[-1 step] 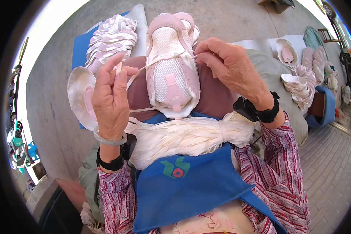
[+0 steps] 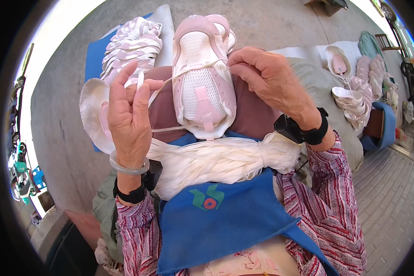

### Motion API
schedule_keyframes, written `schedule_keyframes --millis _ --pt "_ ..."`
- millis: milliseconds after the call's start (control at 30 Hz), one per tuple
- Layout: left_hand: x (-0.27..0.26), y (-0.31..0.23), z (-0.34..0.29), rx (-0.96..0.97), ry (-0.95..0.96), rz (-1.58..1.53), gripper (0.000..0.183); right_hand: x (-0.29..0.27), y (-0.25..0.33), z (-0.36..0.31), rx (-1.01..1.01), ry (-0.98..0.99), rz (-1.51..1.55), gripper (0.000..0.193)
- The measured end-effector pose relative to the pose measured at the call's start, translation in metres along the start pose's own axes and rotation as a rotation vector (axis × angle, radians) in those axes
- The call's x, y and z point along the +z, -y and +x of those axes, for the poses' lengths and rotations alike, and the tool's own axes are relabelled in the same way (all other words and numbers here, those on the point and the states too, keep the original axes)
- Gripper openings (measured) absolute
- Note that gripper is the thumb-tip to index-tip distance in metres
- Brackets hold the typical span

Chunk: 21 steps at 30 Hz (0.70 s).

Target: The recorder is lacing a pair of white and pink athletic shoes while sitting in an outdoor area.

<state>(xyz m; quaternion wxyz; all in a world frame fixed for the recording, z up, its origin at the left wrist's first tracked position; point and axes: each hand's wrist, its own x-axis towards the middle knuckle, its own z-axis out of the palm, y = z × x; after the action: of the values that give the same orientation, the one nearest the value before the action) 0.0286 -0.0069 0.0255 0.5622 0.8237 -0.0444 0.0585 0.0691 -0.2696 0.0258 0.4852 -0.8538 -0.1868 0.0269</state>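
A pink-and-white shoe upper (image 2: pixel 206 99) of mesh with pink trim lies across my knees. One white shoelace (image 2: pixel 192 69) crosses over its mesh, strung between my two hands. To the left of the upper, my left hand (image 2: pixel 131 117) pinches the lace, and a short white end pokes up by the thumb. On the other side my right hand (image 2: pixel 273 85) has thumb and forefinger closed on the lace near the upper's right edge. A thick bundle of white laces (image 2: pixel 211 158) rests across my lap, between the upper and my blue apron (image 2: pixel 225 225).
Stacked pink-and-white uppers (image 2: pixel 132 48) stand ahead on the left. A loose white piece with a pink patch (image 2: pixel 93 103) is beside my left hand. More uppers (image 2: pixel 361 89) lie at the right, near a blue chair (image 2: pixel 385 122).
My right hand has shifted slightly left, and the fingers of my left hand have moved a little. The upper and lace bundle stay where they were.
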Motion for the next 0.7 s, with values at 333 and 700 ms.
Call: schedule_keyframes --millis 333,700 --pt "0.001 -0.002 -0.014 -0.459 0.15 -0.339 0.021 0.02 -0.001 0.01 -0.132 -0.096 -0.093 0.013" --pt "0.015 0.01 -0.003 -0.207 0.08 0.004 0.025 0.016 0.013 0.018 -0.155 0.047 -0.376 0.016"
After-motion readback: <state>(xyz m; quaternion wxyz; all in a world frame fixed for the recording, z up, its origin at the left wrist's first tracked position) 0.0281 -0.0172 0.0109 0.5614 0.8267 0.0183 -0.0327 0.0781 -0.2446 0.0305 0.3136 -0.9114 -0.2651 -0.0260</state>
